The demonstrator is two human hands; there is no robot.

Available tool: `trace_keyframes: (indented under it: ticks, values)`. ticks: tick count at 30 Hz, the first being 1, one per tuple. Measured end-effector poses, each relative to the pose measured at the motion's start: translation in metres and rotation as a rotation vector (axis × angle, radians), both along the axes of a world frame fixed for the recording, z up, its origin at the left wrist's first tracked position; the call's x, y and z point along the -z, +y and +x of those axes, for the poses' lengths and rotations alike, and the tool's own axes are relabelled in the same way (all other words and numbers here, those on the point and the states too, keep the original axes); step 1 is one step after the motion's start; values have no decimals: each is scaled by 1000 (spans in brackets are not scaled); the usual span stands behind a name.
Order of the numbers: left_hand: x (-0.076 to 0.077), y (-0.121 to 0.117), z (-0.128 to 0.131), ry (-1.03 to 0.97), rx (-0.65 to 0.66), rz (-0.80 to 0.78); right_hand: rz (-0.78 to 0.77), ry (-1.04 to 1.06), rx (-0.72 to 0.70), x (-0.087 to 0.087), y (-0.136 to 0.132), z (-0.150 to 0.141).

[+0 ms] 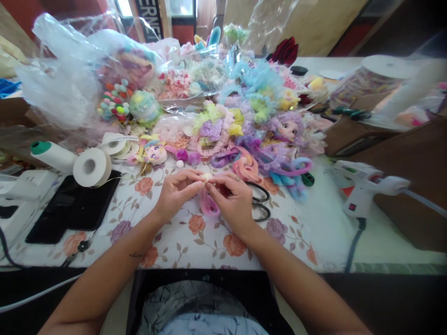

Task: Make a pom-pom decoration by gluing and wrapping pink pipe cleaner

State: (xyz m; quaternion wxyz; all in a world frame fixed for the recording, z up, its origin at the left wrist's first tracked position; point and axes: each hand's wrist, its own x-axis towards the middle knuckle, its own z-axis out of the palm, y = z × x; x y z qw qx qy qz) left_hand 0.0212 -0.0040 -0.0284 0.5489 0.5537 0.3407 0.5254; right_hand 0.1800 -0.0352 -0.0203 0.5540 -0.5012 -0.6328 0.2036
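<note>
My left hand [179, 191] and my right hand [233, 197] meet above the flowered cloth, their fingertips pinching a small pale-yellow piece [207, 177]. Its exact kind is too small to make out. A pink fuzzy loop [209, 205] hangs below the fingers; whether it joins the yellow piece is hidden. Black-handled scissors [263, 213] lie beside my right hand, partly covered by it. Just beyond my fingers are a small white pompom [179, 164], a magenta pompom [182, 155] and a coral fuzzy strip [246, 166].
A glue gun [359, 186] stands at right, near a cardboard box [401, 186]. On the left are a black phone [85, 204], a white tape roll [91, 168], a thread cone [52, 156] and a power strip [21, 190]. Colourful trims and a doll head [288, 128] heap up behind.
</note>
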Motion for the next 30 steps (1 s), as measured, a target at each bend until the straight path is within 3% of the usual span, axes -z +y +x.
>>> trace_keyframes:
  ticks: [10,18,25,30]
  values:
    - [4,3,-2,2,-35,-132,-15,-20,-14,0,-1,0]
    - [-2,2,1,-89,-5,-218,-34,21,-2,-2,-1,0]
    - [2,2,-1,-55,6,-193,-28,63,-35,1,-2,0]
    - [5,1,-1,-8,-53,-166,-36,59,-38,4,-3,-1]
